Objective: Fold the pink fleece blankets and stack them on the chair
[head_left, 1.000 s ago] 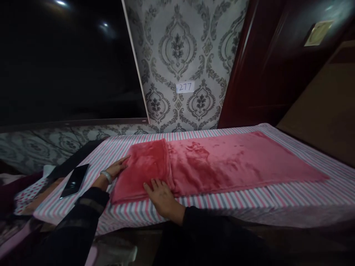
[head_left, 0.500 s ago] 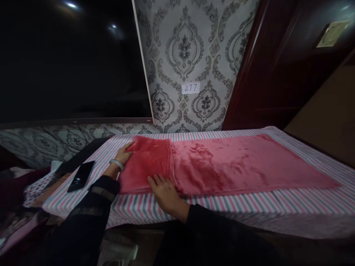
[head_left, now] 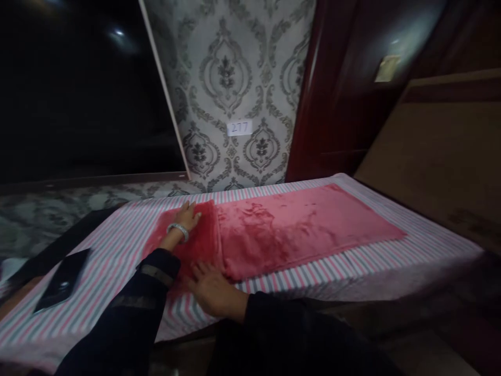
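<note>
A long red plush cloth (head_left: pixel 297 224) lies flat along a table covered with a striped sheet (head_left: pixel 113 261). Its left part is folded over into a darker red panel whose edge runs front to back. My left hand (head_left: pixel 188 218), with a bracelet at the wrist, rests on the folded part near its back edge, fingers spread. On the front edge of the folded part, near the fold's seam, lies my right hand (head_left: pixel 213 292), palm down with fingers apart. Neither hand grips the cloth.
A dark phone or tablet (head_left: pixel 62 279) lies on the striped sheet at the left. Behind the table are a large black screen (head_left: pixel 78 94) and a patterned wall with a paper label (head_left: pixel 240 127). A brown board (head_left: pixel 438 156) leans at the right.
The view has turned to the right. My left hand has moved from the cloth's left edge inward onto the folded part, its fingers now spread. The right hand stays near the front edge.
</note>
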`<state>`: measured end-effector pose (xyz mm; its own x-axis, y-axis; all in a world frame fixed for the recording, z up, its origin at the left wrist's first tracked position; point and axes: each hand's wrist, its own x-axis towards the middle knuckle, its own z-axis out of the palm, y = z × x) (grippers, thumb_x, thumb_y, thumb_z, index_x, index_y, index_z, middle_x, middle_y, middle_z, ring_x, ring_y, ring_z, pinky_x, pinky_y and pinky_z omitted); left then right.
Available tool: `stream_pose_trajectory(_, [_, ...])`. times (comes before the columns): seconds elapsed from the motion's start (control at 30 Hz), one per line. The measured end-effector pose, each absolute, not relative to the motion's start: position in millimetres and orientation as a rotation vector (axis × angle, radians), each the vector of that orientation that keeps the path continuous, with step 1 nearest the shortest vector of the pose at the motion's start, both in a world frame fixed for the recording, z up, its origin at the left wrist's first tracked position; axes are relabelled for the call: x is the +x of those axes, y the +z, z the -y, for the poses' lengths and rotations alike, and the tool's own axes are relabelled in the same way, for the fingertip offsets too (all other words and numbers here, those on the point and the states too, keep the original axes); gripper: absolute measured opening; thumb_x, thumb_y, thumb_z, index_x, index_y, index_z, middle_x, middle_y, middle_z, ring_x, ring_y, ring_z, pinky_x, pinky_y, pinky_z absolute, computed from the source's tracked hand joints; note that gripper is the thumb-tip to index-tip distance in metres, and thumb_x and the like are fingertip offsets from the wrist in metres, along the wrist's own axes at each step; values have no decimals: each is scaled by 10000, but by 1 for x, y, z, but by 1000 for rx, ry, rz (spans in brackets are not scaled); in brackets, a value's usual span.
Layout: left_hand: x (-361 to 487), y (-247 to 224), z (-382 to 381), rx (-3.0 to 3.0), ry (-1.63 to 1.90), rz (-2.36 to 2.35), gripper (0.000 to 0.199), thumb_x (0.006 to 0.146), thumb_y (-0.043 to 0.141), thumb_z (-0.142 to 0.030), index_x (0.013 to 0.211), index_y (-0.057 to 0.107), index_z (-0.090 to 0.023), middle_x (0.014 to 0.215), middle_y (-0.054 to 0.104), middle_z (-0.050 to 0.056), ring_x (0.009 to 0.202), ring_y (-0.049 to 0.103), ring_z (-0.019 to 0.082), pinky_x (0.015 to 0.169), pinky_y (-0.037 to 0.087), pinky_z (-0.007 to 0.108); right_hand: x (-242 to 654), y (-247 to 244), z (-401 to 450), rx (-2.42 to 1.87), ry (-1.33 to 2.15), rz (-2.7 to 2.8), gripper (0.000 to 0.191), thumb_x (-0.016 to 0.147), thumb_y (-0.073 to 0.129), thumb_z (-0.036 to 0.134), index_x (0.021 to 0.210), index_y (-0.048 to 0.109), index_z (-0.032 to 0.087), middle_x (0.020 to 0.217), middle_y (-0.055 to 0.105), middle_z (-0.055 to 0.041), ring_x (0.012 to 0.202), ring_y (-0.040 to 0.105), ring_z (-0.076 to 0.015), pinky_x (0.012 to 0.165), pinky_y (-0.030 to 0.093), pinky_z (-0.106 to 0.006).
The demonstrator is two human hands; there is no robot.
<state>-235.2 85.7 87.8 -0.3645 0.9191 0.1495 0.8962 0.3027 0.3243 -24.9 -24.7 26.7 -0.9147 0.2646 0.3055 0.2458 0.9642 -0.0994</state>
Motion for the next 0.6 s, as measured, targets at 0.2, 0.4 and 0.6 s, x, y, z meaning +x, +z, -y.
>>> stream_pose_trajectory(0.2, [-170,41,-105,1926,171,-2467,650,976,356,-422,1550,393,-120,1637,304,207,1532,247,352,1194,207,649,73,13,-38,-470,244,2526,293,979,520,249,1235,647,191,1213,714,-87,1123,632,-195,1000,487,-346])
stream_pose_trajectory(0.4, [-169,25,-105,2003,181,-2494,679,962,295,-428,1532,420,-81,1618,328,231,1512,282,377,1167,225,681,253,11,-149,-1336,151,1942,421,911,441,188,1264,668,151,1262,704,-142,1211,620,-248,1080,456,-449])
stream_pose_trajectory(0.6, [-174,27,-110,2002,152,-2524,714,944,273,-454,1527,433,-74,1618,333,225,1509,293,373,1178,246,649,384,34,-208,-2064,118,1560,596,911,426,172,1486,445,18,1441,567,-229,1325,536,-283,1110,402,-388])
